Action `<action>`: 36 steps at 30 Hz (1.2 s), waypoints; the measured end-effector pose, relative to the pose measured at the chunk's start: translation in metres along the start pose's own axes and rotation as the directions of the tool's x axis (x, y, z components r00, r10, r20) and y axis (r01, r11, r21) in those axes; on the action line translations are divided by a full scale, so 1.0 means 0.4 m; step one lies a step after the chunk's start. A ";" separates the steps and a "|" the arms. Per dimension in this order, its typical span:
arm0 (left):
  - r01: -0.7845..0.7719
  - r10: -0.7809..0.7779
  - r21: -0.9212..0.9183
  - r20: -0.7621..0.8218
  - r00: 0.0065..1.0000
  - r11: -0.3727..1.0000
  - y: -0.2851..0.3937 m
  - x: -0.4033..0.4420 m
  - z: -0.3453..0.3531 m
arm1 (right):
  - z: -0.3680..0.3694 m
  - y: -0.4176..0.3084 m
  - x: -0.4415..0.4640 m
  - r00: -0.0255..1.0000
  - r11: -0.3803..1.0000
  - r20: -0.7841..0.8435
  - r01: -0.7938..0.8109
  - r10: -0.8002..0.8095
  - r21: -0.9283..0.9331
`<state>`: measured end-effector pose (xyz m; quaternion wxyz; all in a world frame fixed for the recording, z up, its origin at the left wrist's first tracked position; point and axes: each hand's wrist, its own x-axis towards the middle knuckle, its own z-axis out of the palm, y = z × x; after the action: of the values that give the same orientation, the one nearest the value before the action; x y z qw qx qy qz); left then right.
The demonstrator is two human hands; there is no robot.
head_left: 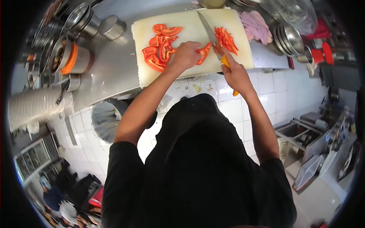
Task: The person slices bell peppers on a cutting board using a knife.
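Observation:
A white cutting board (190, 24) lies on the steel counter. My left hand (187, 55) rests on the board, its fingers closed against a red pepper piece (204, 53). In my right hand (236, 74) is a knife (207, 26) with a yellow handle; its long blade points away from me, between the held piece and a pile of thin red strips (226, 39). Larger red pepper pieces (161, 47) are spread over the left part of the board.
Left on the counter stand a metal cup (112, 27) and an orange-rimmed container (71, 59). A pink cloth (255, 26) and stacked metal bowls (289, 39) are at the right. Below the counter is a lined bin (104, 121). People (57, 197) are at lower left.

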<state>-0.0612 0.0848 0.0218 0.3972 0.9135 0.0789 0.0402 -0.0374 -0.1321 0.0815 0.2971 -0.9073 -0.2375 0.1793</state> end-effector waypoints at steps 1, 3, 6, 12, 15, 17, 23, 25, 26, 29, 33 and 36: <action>-0.009 0.007 -0.023 -0.060 0.998 1.000 0.001 -0.006 0.002 | -0.006 -0.007 0.010 1.000 1.000 0.024 -0.013 0.013 -0.013; 0.014 -0.009 0.029 -0.182 0.983 0.999 0.014 -0.042 0.015 | -0.011 -0.023 0.027 0.997 0.999 0.063 -0.038 0.039 -0.027; 0.014 0.014 0.096 -0.280 0.960 0.995 0.023 -0.058 0.039 | -0.008 -0.013 0.046 0.997 0.999 0.082 0.001 0.003 -0.050; 0.141 -0.134 0.015 -0.224 0.965 0.990 0.019 -0.063 0.028 | -0.013 0.014 0.051 0.992 0.996 0.080 0.094 -0.093 -0.007; 0.221 -0.234 -0.079 -0.260 0.937 0.972 0.024 -0.081 0.015 | -0.005 0.016 0.045 0.989 0.995 0.109 0.097 -0.095 -0.011; 0.253 -0.267 -0.085 -0.307 0.914 0.964 0.030 -0.090 0.025 | 0.009 0.019 0.036 0.988 0.997 0.136 0.075 -0.077 0.022; 0.150 -0.130 0.020 -0.388 0.912 0.989 0.062 -0.107 0.041 | -0.001 0.033 0.037 0.979 0.997 0.192 0.058 -0.067 0.051; 0.116 -0.090 0.054 -0.343 0.935 0.992 0.061 -0.097 0.049 | -0.011 0.038 0.037 0.980 0.997 0.185 0.064 -0.072 0.048; 0.093 -0.070 0.050 -0.349 0.935 0.994 0.058 -0.089 0.055 | -0.011 0.037 0.036 0.980 0.997 0.182 0.069 -0.074 0.037; 0.013 0.004 0.044 -0.369 0.929 0.999 0.048 -0.064 0.072 | -0.023 0.017 0.029 0.974 0.999 0.219 0.053 -0.051 -0.001; -0.137 0.169 0.108 -0.385 0.907 0.985 0.028 -0.056 0.076 | -0.053 -0.008 0.013 0.967 0.998 0.251 0.053 -0.040 -0.044; -0.229 0.273 0.163 -0.339 0.901 0.960 0.015 -0.041 0.070 | -0.076 -0.038 -0.017 0.964 0.997 0.264 0.059 -0.044 -0.047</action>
<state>-0.0730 0.0579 0.0069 0.3123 0.9154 0.0336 0.2518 -0.0336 -0.1386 0.1154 0.2427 -0.8769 -0.3030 0.2836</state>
